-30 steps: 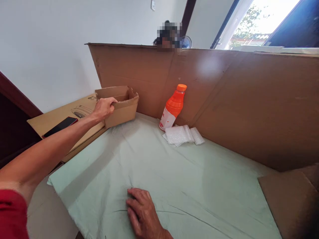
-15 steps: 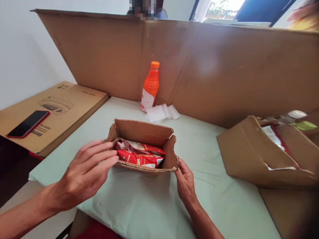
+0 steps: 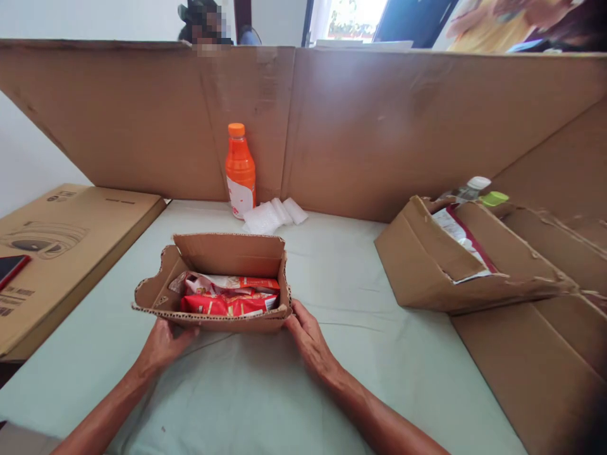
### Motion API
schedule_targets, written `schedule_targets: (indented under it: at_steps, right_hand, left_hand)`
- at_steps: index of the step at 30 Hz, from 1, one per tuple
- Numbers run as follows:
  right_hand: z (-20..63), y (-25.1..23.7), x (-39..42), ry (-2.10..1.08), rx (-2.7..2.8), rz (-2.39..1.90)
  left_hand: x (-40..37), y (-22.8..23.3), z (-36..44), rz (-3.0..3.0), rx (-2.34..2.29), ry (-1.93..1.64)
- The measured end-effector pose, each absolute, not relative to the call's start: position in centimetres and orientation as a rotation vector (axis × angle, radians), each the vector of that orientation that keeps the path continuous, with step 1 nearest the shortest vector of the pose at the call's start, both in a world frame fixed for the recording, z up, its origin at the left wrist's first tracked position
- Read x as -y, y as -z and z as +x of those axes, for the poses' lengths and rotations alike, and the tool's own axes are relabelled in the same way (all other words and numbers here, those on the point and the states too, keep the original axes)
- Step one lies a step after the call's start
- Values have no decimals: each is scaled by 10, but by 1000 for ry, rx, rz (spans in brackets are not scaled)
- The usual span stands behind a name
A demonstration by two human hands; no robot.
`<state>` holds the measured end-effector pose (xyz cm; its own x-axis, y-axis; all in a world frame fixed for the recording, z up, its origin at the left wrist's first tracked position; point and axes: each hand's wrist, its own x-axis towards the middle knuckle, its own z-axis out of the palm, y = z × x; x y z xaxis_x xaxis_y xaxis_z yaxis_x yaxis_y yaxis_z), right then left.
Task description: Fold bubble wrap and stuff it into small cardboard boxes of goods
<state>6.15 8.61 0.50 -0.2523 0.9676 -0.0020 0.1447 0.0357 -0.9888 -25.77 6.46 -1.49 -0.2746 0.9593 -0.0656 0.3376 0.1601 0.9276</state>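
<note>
An open-topped cardboard box [image 3: 227,253] with ragged cut edges stands on the pale green cloth. Inside it lie red and white snack packets [image 3: 232,303], their lower parts hidden by the front wall. My left hand [image 3: 168,341] grips the box at its lower left front, the thumb along the front wall and the other fingers hidden beneath. At the right front corner, my right hand [image 3: 306,332] holds the box's side, its fingertips partly out of sight.
Behind the box stand an orange bottle [image 3: 241,167] and clear bubble-wrap pieces [image 3: 265,218], before a tall cardboard partition [image 3: 341,133]. At right, another cardboard box [image 3: 417,265] holds bottles and packets. A flat printed carton [image 3: 95,234] bears a phone [image 3: 10,268] at left. People appear beyond the partition.
My left hand has moved from the box's upper left edge down to its lower left front, and its fingers have closed there. The view has swung right.
</note>
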Motion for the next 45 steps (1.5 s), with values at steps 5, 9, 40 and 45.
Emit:
schedule_targets:
  at_steps: [5,9,40,45]
  right_hand:
    - [56,-2,-115,-1214,1535,-1171]
    - [64,0,-145,-1312,1621,-1105]
    - [150,7,-277,-844,1103,-1312]
    - [163,22,-272,-640,1135,-1409]
  left_hand:
    - [-99,14,-243,1117,-1637,-1281]
    - [-102,28,-242,1085,-1656,-1460]
    - [-93,39,-244,1133,-1762,-1493]
    - [-94,31,-237,1094,-1759,-1503]
